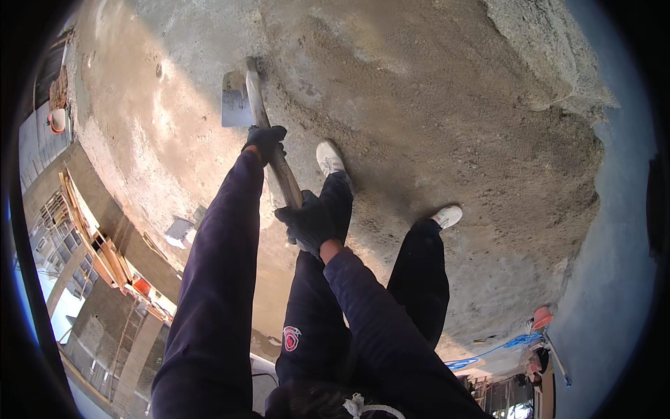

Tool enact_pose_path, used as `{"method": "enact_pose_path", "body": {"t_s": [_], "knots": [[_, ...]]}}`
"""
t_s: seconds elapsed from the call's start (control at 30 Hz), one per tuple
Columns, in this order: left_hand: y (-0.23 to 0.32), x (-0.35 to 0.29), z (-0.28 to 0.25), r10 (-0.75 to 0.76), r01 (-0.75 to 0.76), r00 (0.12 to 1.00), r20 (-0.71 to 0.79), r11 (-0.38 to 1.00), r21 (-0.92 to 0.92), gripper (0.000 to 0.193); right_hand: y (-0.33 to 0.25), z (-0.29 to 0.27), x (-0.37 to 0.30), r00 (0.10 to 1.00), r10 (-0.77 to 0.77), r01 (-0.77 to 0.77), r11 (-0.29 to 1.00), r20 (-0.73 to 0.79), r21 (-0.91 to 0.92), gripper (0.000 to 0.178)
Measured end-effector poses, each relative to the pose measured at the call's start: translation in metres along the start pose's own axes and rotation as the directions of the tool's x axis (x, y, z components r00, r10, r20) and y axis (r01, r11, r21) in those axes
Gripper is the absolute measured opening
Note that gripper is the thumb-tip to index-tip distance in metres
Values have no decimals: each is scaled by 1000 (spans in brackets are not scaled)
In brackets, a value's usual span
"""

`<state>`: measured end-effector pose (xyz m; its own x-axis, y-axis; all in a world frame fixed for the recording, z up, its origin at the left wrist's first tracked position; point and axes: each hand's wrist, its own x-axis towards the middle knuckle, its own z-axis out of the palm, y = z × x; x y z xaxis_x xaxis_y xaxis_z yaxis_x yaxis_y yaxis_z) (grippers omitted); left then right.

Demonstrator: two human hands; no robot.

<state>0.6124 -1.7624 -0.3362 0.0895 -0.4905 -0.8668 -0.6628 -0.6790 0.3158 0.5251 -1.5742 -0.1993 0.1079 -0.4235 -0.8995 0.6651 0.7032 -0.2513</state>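
Observation:
Both my hands, in black gloves, grip the wooden handle of a hoe (258,98). My left hand (266,142) is closed round the handle close to its broad, flat metal blade (236,101). Lower down, near the handle's end, my right hand (308,222) is wrapped round it. The blade hangs to the left of the handle, over the pale floor; whether it touches the ground I cannot tell. Right of the hoe spreads a layer of brown sandy material (447,126), with my two light shoes standing at its near side.
A bluish-grey wall (614,279) bounds the right side. Near its foot lie a blue hose (520,341) and a reddish bucket (542,318). Wooden boards (105,255) are piled at the left, with another bucket (57,121) farther up. A pale object (180,232) rests on the floor.

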Motion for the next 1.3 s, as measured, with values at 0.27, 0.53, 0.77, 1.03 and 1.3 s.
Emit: {"method": "enact_pose_path", "body": {"t_s": [0.27, 0.53, 0.77, 1.03, 1.3], "knots": [[-81, -99, 171, 46, -48, 997, -56, 998, -43, 43, 93, -187, -88, 997, 72, -73, 996, 3, 60, 33], [-150, -226, 417, -107, 186, 971, 213, 900, -394, 39, 91, -448, -245, 984, 0, -76, 903, -176, -423, 35], [-96, -318, 587, -6, 498, 775, 632, 621, -605, 22, 60, -589, -408, 838, 115, -335, 880, -534, -336, 34], [-67, -611, 628, 95, 635, 244, 965, 737, -233, 43, 103, -617, -683, 773, 66, -352, 872, -631, -340, 33], [34, -389, 394, -2, 374, 685, 728, 859, -349, 35, 91, -460, -436, 956, 142, -131, 989, -256, 62, 55]]}}
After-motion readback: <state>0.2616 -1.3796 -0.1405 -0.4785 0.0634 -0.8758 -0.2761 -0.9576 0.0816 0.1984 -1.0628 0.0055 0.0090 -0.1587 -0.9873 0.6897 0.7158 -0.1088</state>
